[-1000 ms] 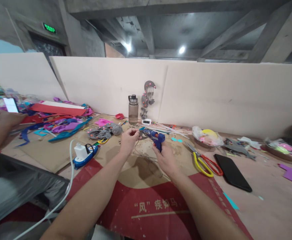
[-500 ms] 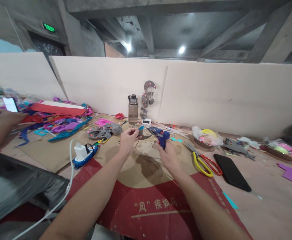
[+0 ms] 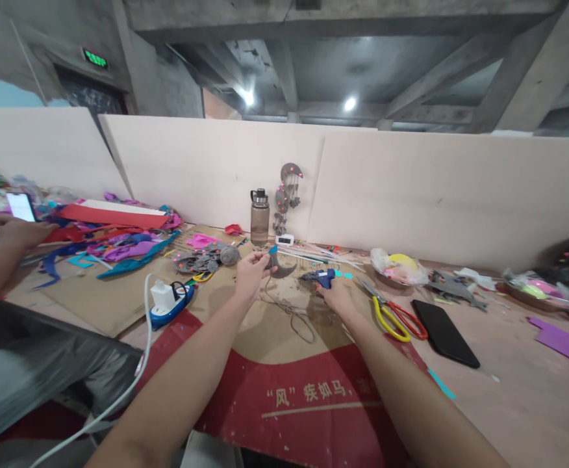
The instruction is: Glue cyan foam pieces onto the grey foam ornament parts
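My left hand point(image 3: 251, 276) is closed, pinching a grey felt crescent point(image 3: 282, 267) at its left end, where a small teal piece point(image 3: 273, 249) sticks up. A cord point(image 3: 291, 311) trails below it in a loop on the brown paper. To the right, my right hand point(image 3: 338, 296) is closed on a blue hot glue gun point(image 3: 324, 278), held low over the work surface with its nozzle to the left. Against the back board stands a grey felt hanging ornament point(image 3: 285, 195) with pink dots. More grey felt pieces point(image 3: 206, 258) lie left of my left hand.
Right of my right hand lie scissors point(image 3: 392, 315) with yellow and red handles and a black phone point(image 3: 445, 333). A bottle point(image 3: 260, 218) stands behind. On the left are a blue power strip point(image 3: 170, 309), colourful felt scraps point(image 3: 119, 237) and another person's hands point(image 3: 16, 233).
My right hand has lowered the glue gun away from the felt crescent, down towards the work surface. The left hand keeps hold of the crescent, and the view has shifted slightly.
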Demonstrator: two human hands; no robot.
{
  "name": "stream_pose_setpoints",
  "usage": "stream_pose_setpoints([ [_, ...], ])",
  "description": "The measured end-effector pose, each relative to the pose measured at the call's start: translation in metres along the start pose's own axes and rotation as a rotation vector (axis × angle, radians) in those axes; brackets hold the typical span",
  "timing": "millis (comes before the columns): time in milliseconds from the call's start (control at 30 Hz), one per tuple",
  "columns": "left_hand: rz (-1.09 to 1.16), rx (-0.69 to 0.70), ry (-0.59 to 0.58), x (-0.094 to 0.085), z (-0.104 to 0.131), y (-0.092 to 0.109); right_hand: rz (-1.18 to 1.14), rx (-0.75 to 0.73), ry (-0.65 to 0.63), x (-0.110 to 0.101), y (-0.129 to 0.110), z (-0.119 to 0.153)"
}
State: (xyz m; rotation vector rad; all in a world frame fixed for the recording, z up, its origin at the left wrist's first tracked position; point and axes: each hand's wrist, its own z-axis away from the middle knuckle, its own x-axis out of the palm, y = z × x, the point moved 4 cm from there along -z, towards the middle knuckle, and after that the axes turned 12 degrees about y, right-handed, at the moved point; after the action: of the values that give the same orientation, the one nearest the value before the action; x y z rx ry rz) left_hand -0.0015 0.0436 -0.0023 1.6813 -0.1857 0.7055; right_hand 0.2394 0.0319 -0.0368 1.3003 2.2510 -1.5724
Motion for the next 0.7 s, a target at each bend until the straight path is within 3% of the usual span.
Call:
stream_pose_setpoints([
  [100, -0.006, 0.009, 0.008, 0.000, -0.001, -0.002, 0.255, -0.022, -0.012, -0.009, -0.011, -0.003],
  [200, -0.042, 0.031, 0.018, 0.002, -0.001, -0.004, 0.533, -0.118, -0.024, -0.016, -0.041, 0.004],
  [233, -0.072, 0.056, 0.009, 0.002, -0.001, -0.004, 0.506, -0.145, -0.040, -0.013, -0.054, 0.008],
  [333, -0.235, 0.217, -0.037, 0.005, 0.002, 0.001, 0.033, -0.197, -0.039, 0.006, -0.092, 0.024],
  [433, -0.369, 0.394, -0.053, 0.005, 0.008, 0.008, -0.505, -0.046, -0.070, 0.036, -0.109, 0.036],
  [500, -0.397, 0.440, -0.055, 0.004, 0.011, 0.012, -0.741, 0.094, -0.106, 0.054, -0.110, 0.040],
  [600, -0.403, 0.458, -0.045, 0.003, 0.012, 0.015, -0.864, 0.217, -0.134, 0.064, -0.109, 0.042],
  [700, -0.318, 0.378, -0.048, 0.004, 0.009, 0.011, -0.772, 0.121, -0.054, 0.053, -0.110, 0.039],
])
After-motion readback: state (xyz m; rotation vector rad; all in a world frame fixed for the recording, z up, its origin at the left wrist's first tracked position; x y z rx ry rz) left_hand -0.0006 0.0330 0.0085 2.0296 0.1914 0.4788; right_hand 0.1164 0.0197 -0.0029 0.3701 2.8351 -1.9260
